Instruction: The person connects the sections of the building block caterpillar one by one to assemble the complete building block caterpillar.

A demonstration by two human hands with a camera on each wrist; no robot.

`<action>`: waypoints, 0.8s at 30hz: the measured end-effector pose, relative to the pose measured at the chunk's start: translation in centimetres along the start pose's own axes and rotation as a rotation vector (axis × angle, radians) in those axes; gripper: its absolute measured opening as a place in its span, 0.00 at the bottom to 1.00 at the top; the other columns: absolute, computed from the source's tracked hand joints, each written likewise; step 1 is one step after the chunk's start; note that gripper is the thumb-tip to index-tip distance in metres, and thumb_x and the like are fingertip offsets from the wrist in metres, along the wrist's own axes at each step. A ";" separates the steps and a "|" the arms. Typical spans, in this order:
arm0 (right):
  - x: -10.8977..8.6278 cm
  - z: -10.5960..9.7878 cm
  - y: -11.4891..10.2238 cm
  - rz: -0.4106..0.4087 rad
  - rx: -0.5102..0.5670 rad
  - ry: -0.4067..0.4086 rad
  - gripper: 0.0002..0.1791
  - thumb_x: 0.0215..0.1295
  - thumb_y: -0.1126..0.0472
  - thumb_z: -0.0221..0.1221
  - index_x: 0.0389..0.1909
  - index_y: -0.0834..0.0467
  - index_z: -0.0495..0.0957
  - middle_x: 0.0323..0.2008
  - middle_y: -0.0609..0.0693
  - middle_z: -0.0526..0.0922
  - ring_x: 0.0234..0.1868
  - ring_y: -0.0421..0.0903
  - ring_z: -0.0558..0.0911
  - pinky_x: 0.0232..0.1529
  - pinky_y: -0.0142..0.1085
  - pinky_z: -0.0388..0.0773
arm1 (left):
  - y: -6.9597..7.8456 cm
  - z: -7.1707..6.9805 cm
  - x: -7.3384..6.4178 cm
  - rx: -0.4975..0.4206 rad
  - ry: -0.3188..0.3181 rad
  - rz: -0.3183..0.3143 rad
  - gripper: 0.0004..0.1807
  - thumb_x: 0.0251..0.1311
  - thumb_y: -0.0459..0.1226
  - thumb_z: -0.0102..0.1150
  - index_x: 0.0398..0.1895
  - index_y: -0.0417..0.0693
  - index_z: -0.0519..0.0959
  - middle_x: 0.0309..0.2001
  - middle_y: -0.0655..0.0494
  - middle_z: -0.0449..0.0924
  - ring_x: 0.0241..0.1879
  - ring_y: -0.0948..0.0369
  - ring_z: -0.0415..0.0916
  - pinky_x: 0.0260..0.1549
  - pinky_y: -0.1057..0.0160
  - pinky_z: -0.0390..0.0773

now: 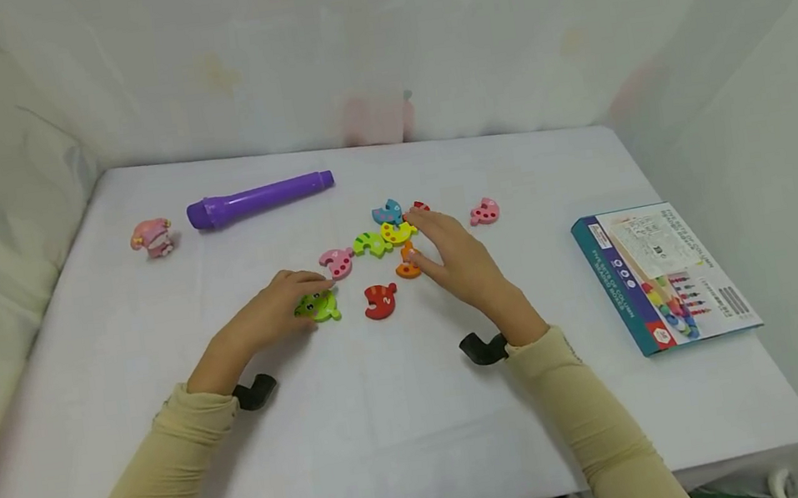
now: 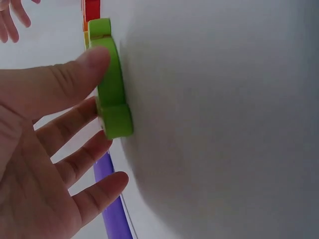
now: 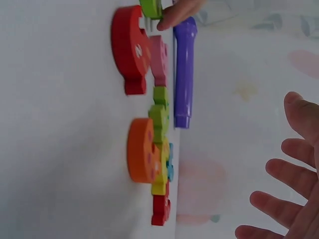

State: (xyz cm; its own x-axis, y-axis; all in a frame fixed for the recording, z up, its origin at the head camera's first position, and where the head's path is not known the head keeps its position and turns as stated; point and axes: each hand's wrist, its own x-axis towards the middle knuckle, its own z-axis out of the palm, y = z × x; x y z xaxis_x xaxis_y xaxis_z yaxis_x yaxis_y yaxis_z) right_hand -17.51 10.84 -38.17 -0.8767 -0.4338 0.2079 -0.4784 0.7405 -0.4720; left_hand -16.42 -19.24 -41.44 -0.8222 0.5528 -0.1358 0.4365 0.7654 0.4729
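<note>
My left hand (image 1: 264, 315) pinches a green puzzle piece with a cartoon face (image 1: 317, 306); in the left wrist view the thumb lies on its edge and the other fingers extend behind it. My right hand (image 1: 463, 264), fingers spread and holding nothing, hovers over the orange piece (image 1: 407, 268) and partly hides a small red piece (image 1: 420, 206). Between the hands lie a red piece (image 1: 380, 302) marked with a 2 and a pink spotted piece (image 1: 337, 263). Beyond them, a light green piece (image 1: 371, 244), a yellow piece (image 1: 399, 233) and a blue piece (image 1: 387, 213) sit close together.
Another pink piece (image 1: 485, 211) lies apart on the right. At the back left are a purple toy microphone (image 1: 260, 201) and a small pink figurine (image 1: 154, 237). A flat printed box (image 1: 668, 277) rests near the right edge of the white-covered table (image 1: 364, 447).
</note>
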 end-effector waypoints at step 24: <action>-0.5 3.2 -1.2 -0.127 0.012 -0.072 0.32 0.60 0.52 0.60 0.65 0.54 0.64 0.62 0.49 0.68 0.64 0.46 0.63 0.60 0.40 0.67 | 0.8 0.7 -0.6 0.036 0.029 -0.075 0.30 0.45 0.39 0.71 0.57 0.49 0.75 0.52 0.50 0.72 0.50 0.51 0.63 0.51 0.52 0.70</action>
State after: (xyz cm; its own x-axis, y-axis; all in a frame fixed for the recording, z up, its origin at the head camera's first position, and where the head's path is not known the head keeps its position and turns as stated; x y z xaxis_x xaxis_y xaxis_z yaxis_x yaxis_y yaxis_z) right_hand -16.36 8.50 -40.41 -0.8031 -0.5596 0.2047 -0.5841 0.6714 -0.4561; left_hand -15.36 -18.72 -41.56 -0.8631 0.4839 -0.1445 0.3855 0.8161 0.4305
